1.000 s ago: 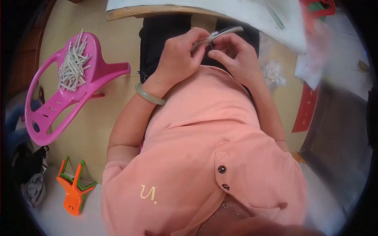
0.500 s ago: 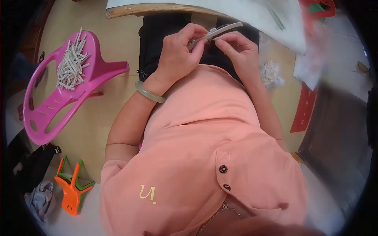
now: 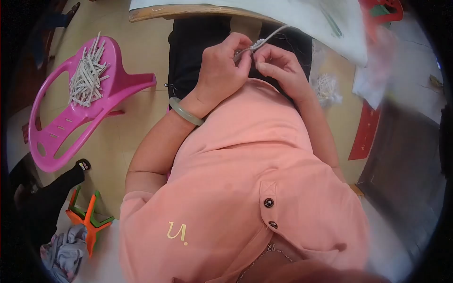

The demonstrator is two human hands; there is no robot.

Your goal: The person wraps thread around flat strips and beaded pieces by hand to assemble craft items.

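1. Left hand [image 3: 222, 65] has thumb and forefinger closed in a pinch on a pale strip [image 3: 273, 34].
2. Right hand [image 3: 282, 70] just beside the pinch, fingers curled, thumb near fingertips; cannot tell if it holds anything.
3. Strip sits in the left pinch, free end curving up and right over the right fingers; row of white beads [image 3: 257, 43] along it at the pinch.
4. Both hands over dark trousers [image 3: 188, 47].
5. Beyond grip: white-topped table [image 3: 292, 8], wooden edge.
6. Left of grip, well apart: pink plastic chair [image 3: 118, 80] bearing a loose pile of pale strips [image 3: 88, 74].
7. Right of grip, past the right wrist: clear bag [image 3: 326, 89], contents blurred.
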